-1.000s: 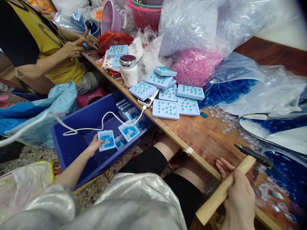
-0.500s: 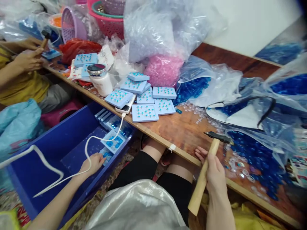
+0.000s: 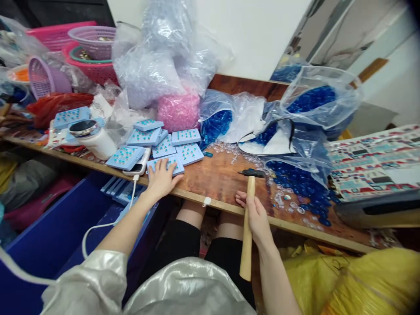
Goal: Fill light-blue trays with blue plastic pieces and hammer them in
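The left hand (image 3: 161,180) has left the blue bin (image 3: 46,245) and now lies, fingers spread wide, on the front tray (image 3: 178,165) on the worktop (image 3: 213,177), so attention seems on this tray, while the right hand (image 3: 258,221) grips the hammer (image 3: 247,234).

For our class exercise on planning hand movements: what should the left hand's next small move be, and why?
The left hand should probably close on the light-blue case beneath it: the hand lies open over that case, while the right hand is wrapped around the hammer and so seems less free to take it.
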Demonstrator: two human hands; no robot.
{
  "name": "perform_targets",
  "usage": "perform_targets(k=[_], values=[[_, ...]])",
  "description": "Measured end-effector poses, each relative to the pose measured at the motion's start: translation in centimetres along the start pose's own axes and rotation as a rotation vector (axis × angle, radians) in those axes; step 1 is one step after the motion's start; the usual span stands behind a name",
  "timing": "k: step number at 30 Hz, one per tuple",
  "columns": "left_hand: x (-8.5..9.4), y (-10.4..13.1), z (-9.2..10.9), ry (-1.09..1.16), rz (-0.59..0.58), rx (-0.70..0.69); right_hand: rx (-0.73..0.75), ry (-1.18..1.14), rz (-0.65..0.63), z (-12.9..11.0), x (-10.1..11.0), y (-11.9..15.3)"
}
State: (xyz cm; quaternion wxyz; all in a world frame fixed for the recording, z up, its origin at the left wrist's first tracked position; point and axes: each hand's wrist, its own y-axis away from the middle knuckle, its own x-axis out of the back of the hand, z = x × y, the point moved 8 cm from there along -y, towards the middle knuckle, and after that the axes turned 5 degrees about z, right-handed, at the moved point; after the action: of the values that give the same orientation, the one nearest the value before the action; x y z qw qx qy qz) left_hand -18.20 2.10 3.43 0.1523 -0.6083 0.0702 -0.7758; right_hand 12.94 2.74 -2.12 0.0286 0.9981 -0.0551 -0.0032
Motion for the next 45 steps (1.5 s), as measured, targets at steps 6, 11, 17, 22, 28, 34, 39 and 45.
perform_targets(k=[6, 11, 17, 22, 28, 34, 39, 45], values=[[-0.2, 3.3, 1.1, 0.058, -0.186, -0.323, 0.021, -0.052, 0.011, -0.1, 0.0, 0.3], [-1.7, 4.1, 8.1, 0.205, -0.348, -0.673, -0.008, -0.095, -0.017, -0.1, -0.2, 0.1], [-5.5, -1.5, 16.2, 0.364, -0.337, -0.873, -0.026, -0.080, 0.042, -0.4, 1.6, 0.7], [-5.3, -1.2, 18.3, 0.452, -0.432, -0.963, -0.105, -0.184, 0.175, 0.4, 4.2, 1.4], [-7.5, -11.4, 15.0, 0.275, -0.093, -0.555, -0.174, -0.331, 0.216, 1.2, 4.8, 1.5], [-10.1, -13.6, 14.6, 0.188, -0.130, -0.486, -0.155, -0.333, 0.217, 1.2, 4.7, 1.7], [-7.6, -10.3, 14.3, 0.569, -0.227, -0.399, -0.157, -0.318, 0.220, 1.2, 4.8, 1.6], [-6.6, -6.1, 14.2, 0.769, -0.340, -0.344, -0.153, -0.288, 0.234, 0.9, 4.7, 1.6]])
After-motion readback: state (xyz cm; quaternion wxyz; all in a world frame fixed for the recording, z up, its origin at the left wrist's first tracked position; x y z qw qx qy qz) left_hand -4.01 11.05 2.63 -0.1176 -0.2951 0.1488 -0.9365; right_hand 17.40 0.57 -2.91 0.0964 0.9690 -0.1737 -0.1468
